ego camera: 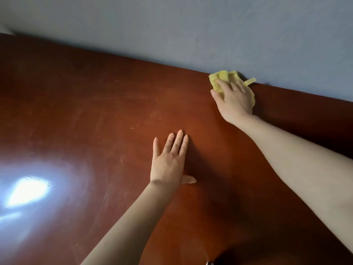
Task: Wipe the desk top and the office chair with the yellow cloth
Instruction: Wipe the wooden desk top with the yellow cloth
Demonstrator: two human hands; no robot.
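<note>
We log the bench (76,111) first: a glossy reddish-brown top that fills most of the view, with faint smears and a few pale specks on it. Behind it we see a grey-blue wall (172,25), which meets the bench along its far edge. A bright white glare (26,190) sits on the bench at lower left.

Right forearm (286,159): bare, reaches from the right edge across the bench toward the wall. Left forearm (129,217): bare, comes up from the bottom edge to the middle of the bench.

Left hand (168,161): we note it palm down, flat on the bench, with fingers straight and close together and the thumb stuck out to the side. It holds nothing and lies well apart from the cloth.

Right hand (234,98): palm down on top of the cloth, fingers spread and laid over it, thumb out to the left. We read it as pressing the cloth to the bench, not closed round it.

Cloth (223,76): yellow, bunched, on the bench at its far edge, touching the wall. It shows beyond the fingertips and along the hand's right side. A small yellow tag (250,81) sticks out of it to the right, against the wall
</note>
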